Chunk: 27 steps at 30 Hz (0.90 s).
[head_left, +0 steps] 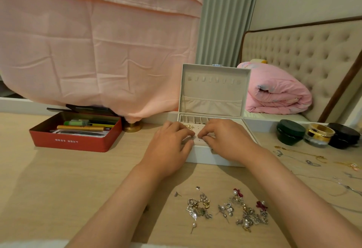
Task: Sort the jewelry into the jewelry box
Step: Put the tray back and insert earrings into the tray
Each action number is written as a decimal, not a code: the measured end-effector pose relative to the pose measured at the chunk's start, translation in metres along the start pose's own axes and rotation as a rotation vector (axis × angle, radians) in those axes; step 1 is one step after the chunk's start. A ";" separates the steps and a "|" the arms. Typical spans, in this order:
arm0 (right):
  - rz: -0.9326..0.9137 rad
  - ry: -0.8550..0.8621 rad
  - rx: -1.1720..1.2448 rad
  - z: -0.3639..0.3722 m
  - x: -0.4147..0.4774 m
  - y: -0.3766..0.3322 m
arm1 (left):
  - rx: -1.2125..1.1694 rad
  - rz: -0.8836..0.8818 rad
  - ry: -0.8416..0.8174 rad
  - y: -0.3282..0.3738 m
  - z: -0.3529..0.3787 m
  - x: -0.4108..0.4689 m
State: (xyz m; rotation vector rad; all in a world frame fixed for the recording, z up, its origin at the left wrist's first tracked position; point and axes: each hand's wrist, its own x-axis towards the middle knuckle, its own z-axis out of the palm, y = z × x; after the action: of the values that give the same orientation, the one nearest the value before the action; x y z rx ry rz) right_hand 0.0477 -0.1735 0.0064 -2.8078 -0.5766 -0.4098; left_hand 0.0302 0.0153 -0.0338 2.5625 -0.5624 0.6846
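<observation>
Head view, the only one supplied. A white jewelry box stands on the far middle of a light wooden table, lid raised upright, with a row of hooks and a pocket on the lid's lining. The tray shows a far row of small compartments and a panel with holes; a few small earrings sit at the panel's far left. Both hands are over this panel, tips almost touching. The left hand has its fingers curled and pinches a small shiny piece, too small to identify. The right hand is curled likewise, fingertips down just beside that piece; whether it holds anything cannot be told. The unsorted jewelry lies outside the box: a loose pile of earrings, with pearls, silver hearts and dark red flowers, on the near table between the forearms, and several thin necklaces spread to the right of the box. At far right stand three jars side by side: green, gold and black. At left, well apart from the box, an open red tin holds pens and papers. A pink cloth hangs behind it. A folded pink quilt lies beyond the box against a tufted headboard.
</observation>
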 end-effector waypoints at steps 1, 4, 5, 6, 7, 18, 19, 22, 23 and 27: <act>-0.009 -0.001 -0.003 0.000 -0.001 -0.001 | -0.003 0.002 0.003 0.000 -0.001 0.000; -0.009 0.048 0.020 -0.011 -0.006 -0.002 | -0.026 0.010 0.041 0.002 -0.010 -0.004; -0.021 0.070 0.017 -0.015 -0.008 -0.004 | -0.037 0.005 0.048 0.003 -0.015 -0.005; -0.044 0.081 0.013 -0.020 -0.011 -0.009 | -0.048 0.002 0.050 0.004 -0.020 -0.007; -0.077 0.077 0.019 -0.023 -0.015 -0.016 | -0.055 0.004 0.041 0.004 -0.026 -0.010; -0.357 -0.283 -0.049 -0.008 -0.056 -0.080 | -0.094 -0.272 -0.436 -0.005 -0.070 -0.070; -0.374 -0.287 -0.066 -0.004 -0.056 -0.080 | -0.127 -0.292 -0.453 -0.004 -0.069 -0.072; -0.394 -0.297 -0.100 0.008 -0.054 -0.077 | -0.169 -0.309 -0.479 0.000 -0.069 -0.077; -0.390 -0.296 -0.097 0.010 -0.053 -0.076 | -0.188 -0.313 -0.479 0.001 -0.068 -0.078; -0.283 -0.237 0.103 0.009 -0.051 -0.073 | -0.385 -0.397 -0.416 -0.001 -0.064 -0.079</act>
State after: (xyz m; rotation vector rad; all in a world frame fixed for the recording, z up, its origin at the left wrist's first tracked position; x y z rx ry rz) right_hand -0.0252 -0.1234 -0.0046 -2.6994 -1.0225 -0.0922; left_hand -0.0564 0.0690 -0.0263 2.3425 -0.2584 -0.0915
